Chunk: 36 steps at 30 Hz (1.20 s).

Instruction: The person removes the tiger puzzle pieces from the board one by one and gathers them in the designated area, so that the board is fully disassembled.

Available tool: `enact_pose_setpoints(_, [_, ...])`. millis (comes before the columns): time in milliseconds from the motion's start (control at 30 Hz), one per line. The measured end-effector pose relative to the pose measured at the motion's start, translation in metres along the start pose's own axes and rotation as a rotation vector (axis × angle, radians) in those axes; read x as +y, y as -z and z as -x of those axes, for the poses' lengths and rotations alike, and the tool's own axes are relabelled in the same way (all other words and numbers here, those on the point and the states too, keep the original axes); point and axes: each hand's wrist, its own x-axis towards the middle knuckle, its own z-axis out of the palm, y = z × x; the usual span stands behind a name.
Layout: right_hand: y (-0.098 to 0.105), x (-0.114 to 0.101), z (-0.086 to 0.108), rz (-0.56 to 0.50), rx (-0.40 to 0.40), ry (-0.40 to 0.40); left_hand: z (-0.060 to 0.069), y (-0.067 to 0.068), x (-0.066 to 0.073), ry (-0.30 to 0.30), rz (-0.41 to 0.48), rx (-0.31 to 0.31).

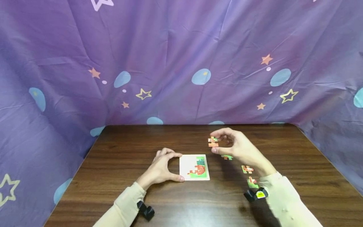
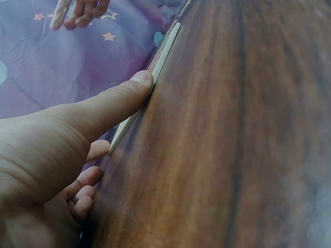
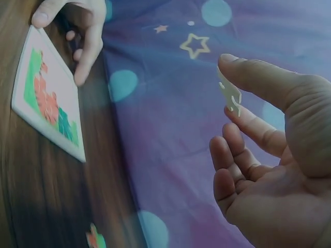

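Note:
My right hand [image 1: 239, 146] is raised above the table and pinches a jigsaw puzzle piece [image 1: 213, 142] between thumb and forefinger. In the right wrist view that puzzle piece [image 3: 229, 93] turns its pale side to the camera, and the other fingers curl below it. My left hand [image 1: 162, 167] holds the square puzzle board [image 1: 185, 164] by its left side, thumb at the near edge and forefinger at the far one. Joined red, green and teal pieces [image 1: 200, 170] fill the board's right part; its left part is bare white. The board [image 3: 51, 135] lies flat on the table.
Loose puzzle pieces lie to the board's right: one [image 1: 227, 157] under my right hand, another [image 1: 247, 169] near the wrist, a third [image 1: 252, 182] by the right sleeve. The brown wooden table [image 1: 127, 142] meets a purple patterned cloth [image 1: 170, 63] behind.

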Motion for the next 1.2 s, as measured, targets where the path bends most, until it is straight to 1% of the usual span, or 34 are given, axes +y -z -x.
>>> enact_pose_setpoints(233, [0.024,0.001,0.028,0.088,0.049,0.02,-0.001,-0.002,-0.001,0.002,-0.003,-0.001])
enact_pose_setpoints(333, [0.03,0.003,0.039,0.125,0.063,0.038,-0.001,-0.002,-0.002,-0.001,-0.004,-0.005])
enact_pose_setpoints(467, [0.034,0.008,0.053,0.146,0.071,0.048,-0.001,-0.001,-0.001,0.0,0.0,-0.004])
enact_pose_setpoints(600, [0.032,0.014,0.067,0.14,0.057,0.011,-0.001,0.0,-0.001,0.001,0.005,0.001])
enact_pose_setpoints(667, [0.031,0.018,0.075,0.146,0.048,-0.008,-0.001,0.0,-0.001,-0.001,0.01,-0.005])
enact_pose_setpoints(733, [0.028,0.022,0.084,0.129,0.047,-0.018,0.0,0.0,-0.001,-0.003,0.014,-0.011])
enact_pose_setpoints(900, [0.019,0.036,0.101,0.145,0.072,0.041,-0.001,0.0,0.0,-0.01,0.006,-0.006])
enact_pose_setpoints(967, [0.016,0.042,0.103,0.177,0.08,0.068,-0.001,0.001,0.0,-0.011,0.002,0.002])
enact_pose_setpoints(1033, [0.013,0.048,0.104,0.203,0.083,0.077,-0.001,0.001,0.0,-0.005,0.001,0.001])
enact_pose_setpoints(1200, [0.009,0.057,0.101,0.313,0.091,0.069,-0.001,0.0,-0.001,0.015,0.003,-0.008])
